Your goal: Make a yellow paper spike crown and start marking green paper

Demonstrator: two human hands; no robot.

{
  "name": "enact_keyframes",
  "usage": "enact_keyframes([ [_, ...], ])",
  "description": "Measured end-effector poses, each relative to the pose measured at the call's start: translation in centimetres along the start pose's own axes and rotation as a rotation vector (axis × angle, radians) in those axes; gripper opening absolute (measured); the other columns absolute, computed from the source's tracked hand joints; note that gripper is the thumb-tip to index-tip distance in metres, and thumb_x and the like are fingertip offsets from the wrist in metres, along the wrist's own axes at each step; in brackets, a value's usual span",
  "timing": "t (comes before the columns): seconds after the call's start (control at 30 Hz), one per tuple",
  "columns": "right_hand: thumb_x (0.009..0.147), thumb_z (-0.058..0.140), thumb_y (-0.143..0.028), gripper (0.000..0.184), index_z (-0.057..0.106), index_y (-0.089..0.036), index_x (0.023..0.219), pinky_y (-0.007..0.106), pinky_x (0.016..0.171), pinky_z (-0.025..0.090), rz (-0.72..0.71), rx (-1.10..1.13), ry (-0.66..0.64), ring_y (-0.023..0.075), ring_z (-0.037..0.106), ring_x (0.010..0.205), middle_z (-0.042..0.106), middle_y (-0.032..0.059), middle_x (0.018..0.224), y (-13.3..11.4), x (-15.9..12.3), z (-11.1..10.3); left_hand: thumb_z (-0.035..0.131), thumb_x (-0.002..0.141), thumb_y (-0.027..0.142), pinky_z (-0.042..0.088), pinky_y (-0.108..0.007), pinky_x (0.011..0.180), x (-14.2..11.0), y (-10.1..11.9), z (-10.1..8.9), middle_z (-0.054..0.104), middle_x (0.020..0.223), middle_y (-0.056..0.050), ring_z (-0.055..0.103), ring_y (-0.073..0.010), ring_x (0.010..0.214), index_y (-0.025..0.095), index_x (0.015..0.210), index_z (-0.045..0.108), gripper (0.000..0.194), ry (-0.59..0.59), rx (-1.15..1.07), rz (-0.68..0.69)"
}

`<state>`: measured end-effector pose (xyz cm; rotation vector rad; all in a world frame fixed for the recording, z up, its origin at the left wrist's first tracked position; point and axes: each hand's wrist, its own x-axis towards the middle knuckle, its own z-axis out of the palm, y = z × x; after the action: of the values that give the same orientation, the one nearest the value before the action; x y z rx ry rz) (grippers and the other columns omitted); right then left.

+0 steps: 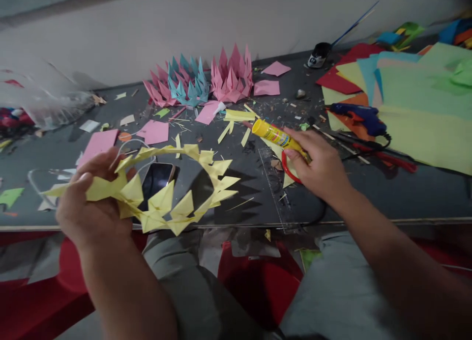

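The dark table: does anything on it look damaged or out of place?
Nothing looks clearly damaged. The phone seems slightly out of place: it lies among craft materials, seen through the yellow paper crown in the left hand. Small paper scraps also litter the table, making it untidy.

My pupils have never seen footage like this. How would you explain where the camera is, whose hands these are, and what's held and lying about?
There is no machine: one person works with bare hands, and the single picture comes from a camera worn on their head, looking forward and down.

The left hand holds a yellow paper crown; the right hand holds a glue stick.

On the dark table stand folded crowns, pink and blue. Around them lie paper scraps, a phone, a glue gun and coloured sheets.
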<state>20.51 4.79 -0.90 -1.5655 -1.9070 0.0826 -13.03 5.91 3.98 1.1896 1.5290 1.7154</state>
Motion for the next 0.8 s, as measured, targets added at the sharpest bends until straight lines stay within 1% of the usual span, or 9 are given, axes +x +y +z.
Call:
enact_keyframes([
  [0.1,0.087,0.042,-0.022,0.04,0.049,-0.021,0.127,0.042,0.084,0.045,-0.024,-0.02,-0.045,0.026,0.055,0.1,0.062,0.0105,0.103,0.3,-0.3,0.8,0.046,0.073,0.03,0.041,-0.053,0.101,1.2,-1.0,-1.6,0.068,0.102,0.007,0.054,-0.0258,0.112,0.024,0.086,0.061,0.02,0.045,-0.066,-0.178],
  [0.17,0.087,0.043,-0.023,0.039,0.052,-0.016,0.123,0.041,0.082,0.045,-0.041,-0.074,-0.077,0.0261,0.056,0.097,0.062,0.0116,0.101,0.5,-0.4,1.2,0.047,0.075,0.032,0.041,-0.053,0.102,1.6,-1.6,-2.2,0.068,0.102,0.01,0.049,-0.025,0.117,0.026,0.086,0.059,0.018,0.025,-0.085,-0.231],
  [0.27,0.086,0.043,-0.022,0.037,0.055,-0.013,0.12,0.041,0.081,0.045,-0.067,-0.161,-0.116,0.0259,0.056,0.093,0.063,0.0122,0.101,0.6,-0.5,1.7,0.049,0.073,0.032,0.044,-0.054,0.099,2.1,-2.9,-2.5,0.067,0.102,0.014,0.046,-0.0255,0.121,0.028,0.085,0.06,0.017,-0.048,-0.124,-0.192],
  [0.37,0.086,0.044,-0.022,0.035,0.057,-0.011,0.117,0.04,0.081,0.044,-0.08,-0.227,-0.151,0.0261,0.056,0.092,0.064,0.0126,0.101,0.5,-0.5,2.1,0.05,0.068,0.037,0.047,-0.056,0.094,2.6,-4.2,-2.6,0.068,0.095,0.016,0.051,-0.0271,0.114,0.03,0.082,0.06,0.019,-0.102,-0.126,-0.159],
  [0.43,0.086,0.044,-0.022,0.035,0.058,-0.009,0.115,0.04,0.08,0.044,-0.079,-0.258,-0.192,0.0264,0.056,0.092,0.064,0.0128,0.101,0.5,-0.5,2.3,0.05,0.066,0.039,0.049,-0.054,0.091,3.0,-4.9,-2.6,0.069,0.089,0.015,0.054,-0.0272,0.11,0.029,0.078,0.059,0.019,-0.141,-0.074,-0.156],
  [0.5,0.086,0.045,-0.022,0.034,0.059,-0.009,0.113,0.04,0.079,0.044,-0.073,-0.277,-0.233,0.0264,0.056,0.091,0.065,0.0122,0.099,0.5,-0.6,2.4,0.046,0.069,0.042,0.049,-0.052,0.09,3.3,-5.5,-2.7,0.07,0.086,0.013,0.056,-0.0263,0.107,0.027,0.076,0.059,0.02,-0.193,-0.009,-0.135],
  [0.6,0.085,0.046,-0.023,0.034,0.06,-0.01,0.113,0.042,0.079,0.044,-0.059,-0.288,-0.232,0.0268,0.056,0.09,0.064,0.0122,0.099,0.5,-0.6,2.6,0.044,0.069,0.041,0.048,-0.047,0.091,3.3,-5.7,-2.4,0.069,0.072,0.01,0.063,-0.0228,0.093,0.025,0.07,0.057,0.02,-0.244,0.002,-0.089],
  [0.7,0.083,0.049,-0.024,0.033,0.061,-0.01,0.11,0.043,0.081,0.044,-0.089,-0.241,-0.154,0.0281,0.055,0.094,0.061,0.0136,0.103,0.0,-0.5,2.6,0.047,0.065,0.032,0.05,-0.041,0.089,2.6,-4.8,-1.2,0.062,0.056,0.006,0.065,-0.0177,0.074,0.023,0.066,0.057,0.013,-0.164,-0.146,-0.181],
  [0.8,0.083,0.049,-0.023,0.026,0.064,-0.014,0.102,0.041,0.083,0.045,-0.142,-0.047,-0.1,0.0254,0.056,0.095,0.062,0.0115,0.1,-1.2,-0.6,2.7,0.041,0.066,0.02,0.051,-0.035,0.084,1.2,-2.9,0.5,0.06,0.055,0.001,0.061,-0.0125,0.057,0.016,0.07,0.06,0.019,0.087,-0.426,-0.412],
])
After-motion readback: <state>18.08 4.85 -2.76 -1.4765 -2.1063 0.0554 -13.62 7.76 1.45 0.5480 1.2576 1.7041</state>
